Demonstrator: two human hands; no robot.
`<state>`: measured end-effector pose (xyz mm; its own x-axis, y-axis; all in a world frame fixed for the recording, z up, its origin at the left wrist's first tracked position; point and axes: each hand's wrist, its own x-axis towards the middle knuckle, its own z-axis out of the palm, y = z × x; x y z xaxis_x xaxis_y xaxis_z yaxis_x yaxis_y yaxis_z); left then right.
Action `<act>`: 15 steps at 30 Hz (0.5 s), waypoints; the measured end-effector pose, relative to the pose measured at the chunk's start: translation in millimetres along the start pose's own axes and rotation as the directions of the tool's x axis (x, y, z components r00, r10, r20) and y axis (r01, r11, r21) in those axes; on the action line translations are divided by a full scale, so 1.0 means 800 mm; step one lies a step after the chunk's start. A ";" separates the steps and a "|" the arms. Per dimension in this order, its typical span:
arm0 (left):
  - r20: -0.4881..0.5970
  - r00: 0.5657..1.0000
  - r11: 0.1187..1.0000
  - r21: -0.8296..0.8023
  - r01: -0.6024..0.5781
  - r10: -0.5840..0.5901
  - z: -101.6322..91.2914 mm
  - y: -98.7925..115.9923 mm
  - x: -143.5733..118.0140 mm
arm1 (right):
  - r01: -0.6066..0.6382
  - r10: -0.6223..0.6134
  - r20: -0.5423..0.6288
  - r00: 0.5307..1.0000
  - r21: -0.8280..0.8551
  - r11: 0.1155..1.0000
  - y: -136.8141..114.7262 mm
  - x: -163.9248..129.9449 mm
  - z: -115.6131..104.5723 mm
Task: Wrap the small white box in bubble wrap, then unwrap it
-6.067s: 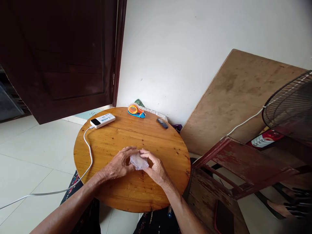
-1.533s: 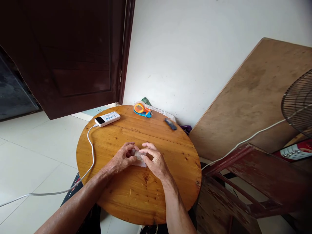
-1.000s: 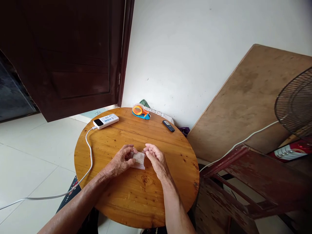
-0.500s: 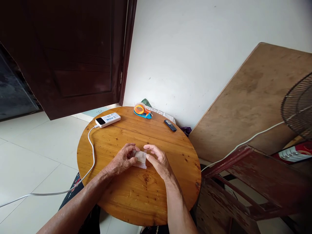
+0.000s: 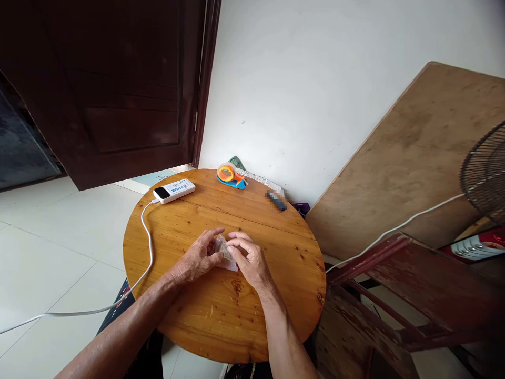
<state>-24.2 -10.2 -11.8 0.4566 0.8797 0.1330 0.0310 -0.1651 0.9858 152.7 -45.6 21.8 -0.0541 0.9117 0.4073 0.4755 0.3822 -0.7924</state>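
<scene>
A small flat packet in thin, whitish, see-through wrapping [image 5: 229, 262] lies on the wooden table between my hands. Faint print shows on its face, too small to read. My left hand [image 5: 199, 259] grips its left side, thumb on the near edge and fingers curled toward the far edge. Over its right part is my right hand [image 5: 252, 263], thumb and forefinger drawn together at the wrapping near the far end. My right fingers partly cover the packet.
On the round wooden table [image 5: 189, 310] are a white power bank [image 5: 177, 190] with a white cable [image 5: 150, 247], a tape dispenser [image 5: 232, 176] and a blurred dark object [image 5: 276, 200]. A fan [image 5: 487, 173] and a reddish wooden chair [image 5: 430, 284] stand to the right.
My right hand has shifted left over the packet, and its thumb and forefinger have come together on the wrapping. My left hand stays at the packet's left side.
</scene>
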 end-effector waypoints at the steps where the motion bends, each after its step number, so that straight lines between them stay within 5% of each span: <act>1: -0.005 1.000 1.000 0.009 0.001 -0.001 0.000 -0.001 0.000 | 0.000 0.000 -0.025 1.000 0.008 1.000 0.000 0.001 0.002; 7: -0.013 0.999 0.995 0.086 -0.047 0.049 0.001 0.003 0.001 | -0.110 0.121 -0.086 0.989 0.121 0.987 0.001 0.012 0.003; 15: -0.003 0.997 0.991 0.116 -0.072 0.073 0.001 0.010 0.000 | -0.195 0.200 -0.094 0.975 0.055 0.979 0.012 0.038 -0.006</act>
<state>-23.5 -11.9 -3.9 0.4551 0.8667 0.2045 0.1011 -0.2784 0.9551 159.9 -15.1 28.4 0.1244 0.9514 0.2815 0.4277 0.2046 -0.8805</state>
